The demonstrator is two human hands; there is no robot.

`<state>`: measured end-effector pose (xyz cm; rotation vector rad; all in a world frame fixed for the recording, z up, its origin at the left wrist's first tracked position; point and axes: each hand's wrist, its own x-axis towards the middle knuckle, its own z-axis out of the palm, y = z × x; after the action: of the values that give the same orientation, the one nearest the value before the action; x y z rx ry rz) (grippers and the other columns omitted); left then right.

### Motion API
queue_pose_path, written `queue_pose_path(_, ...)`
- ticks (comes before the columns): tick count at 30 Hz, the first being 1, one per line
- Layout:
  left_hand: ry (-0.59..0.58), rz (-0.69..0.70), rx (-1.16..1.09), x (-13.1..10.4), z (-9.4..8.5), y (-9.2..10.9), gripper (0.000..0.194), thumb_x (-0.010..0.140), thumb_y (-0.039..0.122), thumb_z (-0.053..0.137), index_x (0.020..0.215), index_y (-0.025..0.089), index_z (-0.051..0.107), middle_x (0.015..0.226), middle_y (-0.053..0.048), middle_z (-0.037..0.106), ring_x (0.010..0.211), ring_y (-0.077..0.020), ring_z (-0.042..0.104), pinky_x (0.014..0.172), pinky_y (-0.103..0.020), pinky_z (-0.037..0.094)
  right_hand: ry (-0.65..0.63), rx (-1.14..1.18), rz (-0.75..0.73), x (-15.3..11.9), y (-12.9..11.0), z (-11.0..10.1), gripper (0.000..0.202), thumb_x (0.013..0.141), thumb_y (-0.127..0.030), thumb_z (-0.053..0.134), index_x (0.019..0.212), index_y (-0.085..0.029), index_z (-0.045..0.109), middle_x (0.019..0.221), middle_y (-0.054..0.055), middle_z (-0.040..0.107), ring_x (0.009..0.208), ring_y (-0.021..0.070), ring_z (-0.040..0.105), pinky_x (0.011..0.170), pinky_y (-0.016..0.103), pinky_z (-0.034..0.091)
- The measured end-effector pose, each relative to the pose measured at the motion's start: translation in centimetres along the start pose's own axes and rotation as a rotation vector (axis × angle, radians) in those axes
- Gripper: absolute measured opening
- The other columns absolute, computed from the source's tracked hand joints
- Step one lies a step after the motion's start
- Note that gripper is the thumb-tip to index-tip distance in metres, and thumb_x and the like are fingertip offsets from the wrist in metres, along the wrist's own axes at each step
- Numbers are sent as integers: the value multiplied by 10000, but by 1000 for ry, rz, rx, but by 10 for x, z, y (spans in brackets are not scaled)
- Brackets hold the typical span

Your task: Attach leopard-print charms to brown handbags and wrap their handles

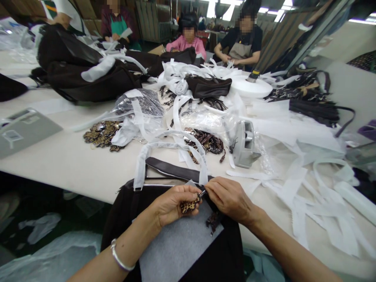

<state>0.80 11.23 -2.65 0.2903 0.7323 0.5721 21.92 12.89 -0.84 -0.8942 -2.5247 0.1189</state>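
Observation:
A black handbag (117, 227) lies before me at the table's front edge, its handles wrapped in white paper (141, 164). My left hand (179, 199) is closed around a leopard-print charm (190, 205) with a metal clasp. Close beside it, my right hand (227, 196) pinches at the clasp end near the bag's zipper; exactly what sits between those fingertips is hidden. Below the right hand hangs a dark braided tassel (212, 222). A sheet of grey-white tissue (176, 246) covers part of the bag's front, beneath both hands.
Leopard-print charms (101, 135) lie in a pile on the left of the table (67, 156), dark braided cords (210, 141) further right. A grey tape dispenser (245, 145) stands beyond my right hand. White strips (296, 196) and black bags (85, 70) spread around. Several people work across the table.

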Motion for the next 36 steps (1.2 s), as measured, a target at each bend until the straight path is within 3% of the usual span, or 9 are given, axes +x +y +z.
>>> queue_pose_path(4, 4, -4, -3, 1, -1, 1, 250, 706, 130, 772, 925, 101, 655, 766, -65, 688, 587, -106, 640, 586, -225, 568, -19, 134, 179, 4, 1, 1, 192, 960, -162, 455, 862, -172, 620, 793, 46, 616, 724, 146, 584, 680, 266, 486)
queue_pose_path(10, 1, -26, -26, 1, -3, 3, 257, 698, 134, 776, 928, 102, 665, 761, -52, 680, 579, -101, 637, 581, -216, 563, -104, 361, 244, 6, 3, -15, 195, 917, -147, 546, 1088, -212, 615, 940, 26, 669, 859, 140, 629, 786, 260, 507)
queue_pose_path(12, -14, -20, 8, 1, -1, 3, 250, 686, 133, 781, 906, 98, 667, 743, -52, 675, 576, -108, 634, 570, -224, 563, -160, 329, 212, 5, 1, -18, 260, 890, -130, 576, 1135, -212, 595, 983, 36, 666, 904, 154, 621, 818, 277, 501)
queue_pose_path(15, -40, -9, 44, 1, 1, 4, 217, 674, 142, 792, 841, 93, 664, 722, -49, 664, 570, -106, 625, 547, -215, 556, -222, 168, 91, 6, -2, -18, 197, 901, -148, 561, 1081, -209, 613, 939, 51, 652, 861, 174, 594, 774, 301, 486)
queue_pose_path(17, -41, -22, 39, 2, 0, 3, 224, 680, 162, 799, 845, 91, 665, 725, -43, 659, 561, -97, 619, 533, -203, 552, -221, 59, -11, 6, -4, -17, 144, 941, -165, 500, 998, -193, 629, 886, 58, 647, 797, 176, 573, 725, 306, 465)
queue_pose_path(21, -41, -49, 21, 3, -3, 4, 257, 708, 181, 791, 908, 78, 668, 738, -41, 652, 543, -80, 602, 518, -191, 556, -187, -23, -147, 8, -4, -17, 256, 977, -161, 403, 853, -164, 626, 809, 68, 641, 736, 172, 554, 690, 308, 446)
queue_pose_path(26, -17, -35, 47, 2, 0, 13, 228, 722, 166, 776, 906, 82, 672, 760, -52, 662, 555, -82, 602, 523, -191, 561, -161, -20, -174, 9, 1, -17, 244, 976, -156, 401, 937, -139, 642, 825, 84, 666, 768, 177, 600, 710, 306, 483)
queue_pose_path(32, -2, 20, 103, 1, 4, 21, 268, 709, 164, 788, 947, 97, 684, 801, -54, 673, 614, -97, 629, 580, -212, 580, -17, 0, -91, 5, 3, -8, 196, 942, -141, 462, 1001, -152, 648, 855, 70, 704, 780, 163, 648, 721, 280, 516)
queue_pose_path(36, 3, 23, 99, 3, 4, 18, 253, 710, 163, 783, 936, 91, 693, 807, -52, 665, 642, -98, 627, 593, -209, 579, -97, -103, -113, 6, 2, -7, 181, 927, -133, 472, 883, -163, 644, 749, 40, 663, 668, 146, 610, 630, 269, 481)
